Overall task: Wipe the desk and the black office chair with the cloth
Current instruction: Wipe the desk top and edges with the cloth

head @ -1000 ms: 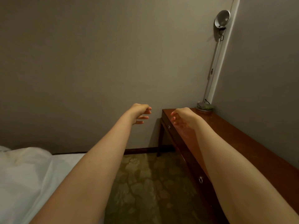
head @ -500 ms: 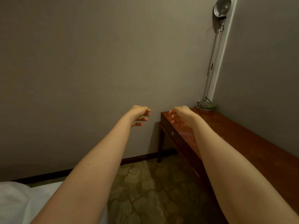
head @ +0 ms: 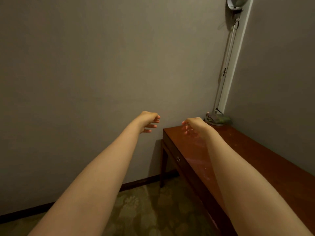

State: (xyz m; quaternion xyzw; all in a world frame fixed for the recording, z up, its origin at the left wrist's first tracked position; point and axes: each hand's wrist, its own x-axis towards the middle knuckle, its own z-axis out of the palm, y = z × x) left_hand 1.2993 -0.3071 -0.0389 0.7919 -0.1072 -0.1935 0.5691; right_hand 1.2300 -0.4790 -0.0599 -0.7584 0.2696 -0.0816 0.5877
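Fingers [head: 150,126] loosely curled and empty on left hand [head: 147,120] and on right hand [head: 193,125] over the desk [head: 255,160].

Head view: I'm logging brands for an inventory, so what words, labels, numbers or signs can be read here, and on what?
None: no text shows anywhere in this view.
The desk, its drawer pull, the lamp, the crumpled greenish cloth at its base and the wall bear no readable marks.
A small dark fitting on the lamp's stem is too small to tell.
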